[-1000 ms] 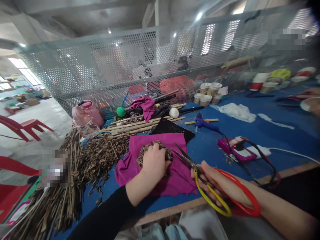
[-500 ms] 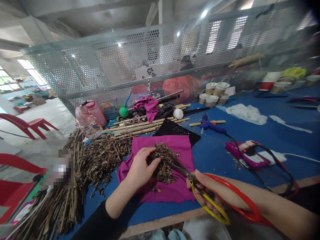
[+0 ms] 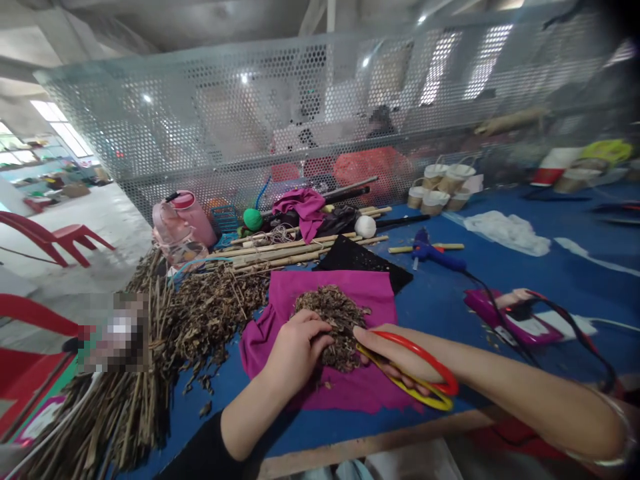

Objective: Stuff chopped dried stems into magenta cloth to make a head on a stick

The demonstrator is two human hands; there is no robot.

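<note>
Two hands on one clump, scissors going in

Both of my hands meet at the clump (image 3: 334, 315) of dried brown bits, which sits in the middle of the magenta cloth (image 3: 373, 292) on the blue table (image 3: 440, 303). My left hand (image 3: 295, 350) lies on the near left side of the clump, fingers curled and pressed together, gripping its edge and holding it down. My right hand (image 3: 393, 350) comes in from the right with the scissors (image 3: 434, 365). My fingers are through the red and yellow loops and closed around them. The blades point into the clump and are hidden by it, so I cannot tell if they are open or closed.

Step, as I judge it: cutting or trimming the clump while the left hand steadies it.

The next move calls for keeping my left fingertips clear of the blade line, since they are just beside where the scissors enter. It also calls for holding the clump firmly so the loose bits don't scatter off the cloth.

Nearby, a bigger heap (image 3: 215, 310) of the same dried stuff lies left of the cloth. Sticks (image 3: 280, 252) and a black cloth (image 3: 360, 261) lie behind it, and a blue glue gun (image 3: 434, 256) is well off to the right.
</note>
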